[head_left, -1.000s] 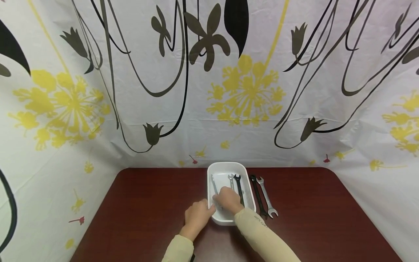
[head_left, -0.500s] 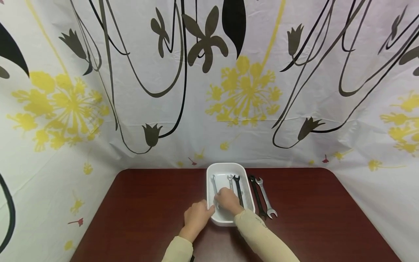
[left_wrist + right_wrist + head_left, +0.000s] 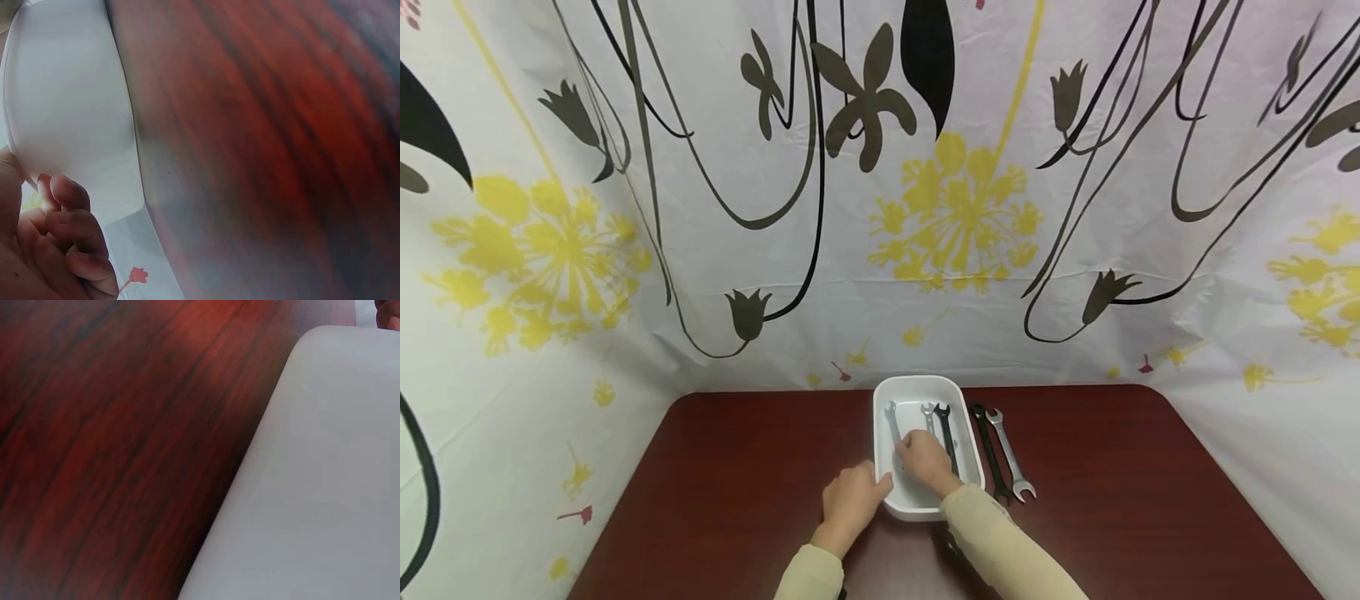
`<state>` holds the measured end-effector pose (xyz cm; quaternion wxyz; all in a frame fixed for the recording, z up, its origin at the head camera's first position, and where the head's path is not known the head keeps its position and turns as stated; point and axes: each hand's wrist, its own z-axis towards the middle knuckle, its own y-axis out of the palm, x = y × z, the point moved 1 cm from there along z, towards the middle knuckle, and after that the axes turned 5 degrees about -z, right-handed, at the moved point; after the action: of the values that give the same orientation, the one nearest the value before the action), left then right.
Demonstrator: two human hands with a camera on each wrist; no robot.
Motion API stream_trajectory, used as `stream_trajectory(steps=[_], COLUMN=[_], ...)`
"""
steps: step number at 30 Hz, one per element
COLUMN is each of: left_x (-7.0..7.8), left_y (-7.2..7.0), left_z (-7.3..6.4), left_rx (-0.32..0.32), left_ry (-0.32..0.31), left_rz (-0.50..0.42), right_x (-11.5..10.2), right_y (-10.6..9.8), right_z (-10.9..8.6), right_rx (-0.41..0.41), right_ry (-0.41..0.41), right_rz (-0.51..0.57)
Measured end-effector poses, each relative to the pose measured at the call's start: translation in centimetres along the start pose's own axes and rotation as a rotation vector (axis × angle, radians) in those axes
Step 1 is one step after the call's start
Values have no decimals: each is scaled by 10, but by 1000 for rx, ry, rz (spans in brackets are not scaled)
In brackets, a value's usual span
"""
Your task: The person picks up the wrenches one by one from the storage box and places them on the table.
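Observation:
My left hand point(image 3: 852, 500) grips the near left rim of a white tray point(image 3: 917, 507). The left wrist view shows its fingers point(image 3: 78, 231) curled beside the tray's outer wall point(image 3: 69, 94). Inside the tray, my right hand point(image 3: 925, 458) holds a silver wrench point(image 3: 892, 421) at the left side; the wrench's lower part is hidden by that hand. Right of it lie another silver wrench point(image 3: 928, 414) and a black wrench point(image 3: 947, 425), both partly covered by the right hand and wrist.
On the dark red table point(image 3: 737, 467), just right of the tray, a black wrench point(image 3: 991, 454) and a silver open-ended wrench point(image 3: 1011, 457) lie side by side. A white patterned cloth point(image 3: 850, 333) hangs behind the table and along both sides.
My right hand has shifted slightly right within the tray, and the silver wrench in it has moved right too. My left hand stays at the rim.

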<state>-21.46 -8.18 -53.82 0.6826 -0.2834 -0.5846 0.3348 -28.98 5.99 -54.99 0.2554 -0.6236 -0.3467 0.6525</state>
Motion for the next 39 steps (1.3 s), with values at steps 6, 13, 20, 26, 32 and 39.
stream_trajectory(steps=[6, 13, 20, 26, 32, 39], left_x=[2, 0, -2, -2, -2, -2], left_y=[0, 1, 0, -1, -1, -2], left_z=[-1, -1, 2, 4, 5, 5], left_rx=[1, -15, -28, -39, -38, -37], left_ry=[7, -2, -4, -4, -10, -12], left_rz=[2, 8, 4, -1, -2, -9], right_x=[3, 12, 9, 3, 9, 27], right_y=[-10, -18, -33, -46, -59, -75], right_z=[-3, -2, 1, 2, 0, -4], right_rx=[48, 88, 100, 123, 184, 188], right_ry=[21, 51, 34, 34, 38, 56], right_rz=[65, 179, 233, 255, 227, 282])
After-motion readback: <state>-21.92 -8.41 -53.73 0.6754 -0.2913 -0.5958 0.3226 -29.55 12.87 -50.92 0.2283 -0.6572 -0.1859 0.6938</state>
